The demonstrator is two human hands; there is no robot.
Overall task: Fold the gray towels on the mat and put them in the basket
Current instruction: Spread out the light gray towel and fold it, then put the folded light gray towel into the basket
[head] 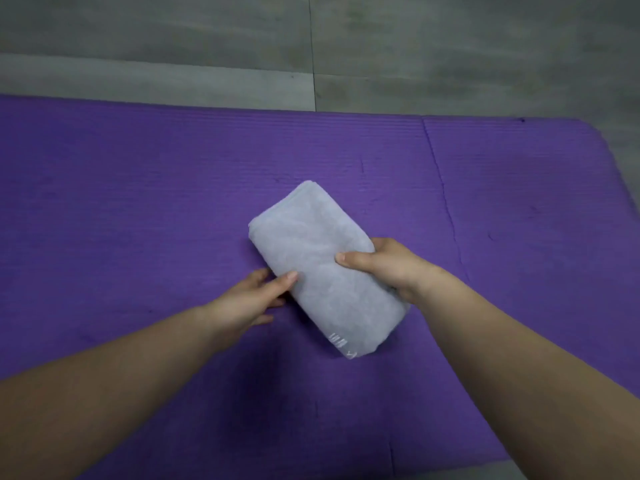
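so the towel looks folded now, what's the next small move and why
Probably lift the gray towel with both hands. It already lies as a compact folded bundle on the purple mat, the right hand grips its right edge, and the left hand touches its left edge. No basket shows here.

A gray, stone-look tiled floor point(173, 26) lies under soft, even light, with a thin dark seam point(311, 46) running away and a paler slab point(138, 83) at left
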